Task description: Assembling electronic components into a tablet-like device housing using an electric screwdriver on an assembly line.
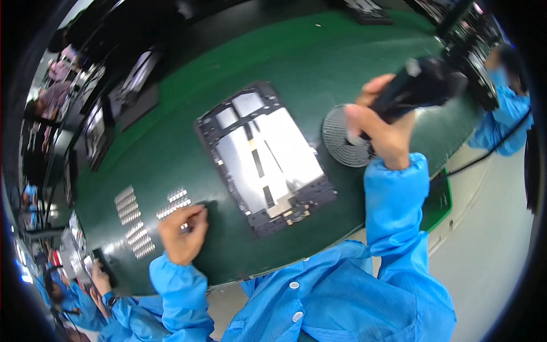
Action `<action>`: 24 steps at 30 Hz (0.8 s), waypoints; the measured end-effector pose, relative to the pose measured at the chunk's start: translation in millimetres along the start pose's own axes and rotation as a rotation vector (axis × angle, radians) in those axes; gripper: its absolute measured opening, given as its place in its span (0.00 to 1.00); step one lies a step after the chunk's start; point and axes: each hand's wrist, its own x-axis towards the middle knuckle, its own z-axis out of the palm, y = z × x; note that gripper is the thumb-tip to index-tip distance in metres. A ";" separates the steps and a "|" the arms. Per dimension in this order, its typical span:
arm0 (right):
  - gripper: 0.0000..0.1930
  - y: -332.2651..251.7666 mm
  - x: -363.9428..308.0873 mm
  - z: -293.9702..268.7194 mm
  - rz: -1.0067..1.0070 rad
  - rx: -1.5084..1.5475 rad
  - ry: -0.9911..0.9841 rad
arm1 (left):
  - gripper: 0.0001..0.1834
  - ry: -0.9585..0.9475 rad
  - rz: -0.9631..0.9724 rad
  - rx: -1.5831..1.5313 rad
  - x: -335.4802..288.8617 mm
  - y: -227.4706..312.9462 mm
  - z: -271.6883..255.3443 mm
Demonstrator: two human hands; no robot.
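My left hand is at the left of the green table, its thumb and fingers pinched together. Small shiny metal pieces lie in short rows just beyond it; what the fingertips hold is too small to name. My right hand is wrapped around a bulky black handheld tool, blurred and tilted up to the right. Beside that hand is a round grey ringed disc; whether it touches the tool cannot be told. Between my hands lies an opened tablet-like device with silver panels and a black frame.
More rows of metal pieces lie farther left on the green table. A black cable runs at the right. A co-worker's hand is at the lower left, and another person sits at the right. Dark equipment lines the far left.
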 end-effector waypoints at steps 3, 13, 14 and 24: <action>0.19 -14.9 3.4 3.3 -0.077 0.048 -0.001 | 0.09 -0.117 0.004 -0.093 2.8 9.9 28.4; 0.16 -15.5 26.8 148.1 0.003 0.241 -0.372 | 0.10 0.014 0.169 -0.257 10.0 10.6 53.3; 0.15 -9.2 27.3 157.5 0.022 0.249 -0.380 | 0.09 0.092 0.129 -0.268 11.3 8.4 53.2; 0.14 22.4 25.5 181.5 0.063 0.157 -0.441 | 0.06 0.231 -0.090 -0.480 15.5 -5.6 52.9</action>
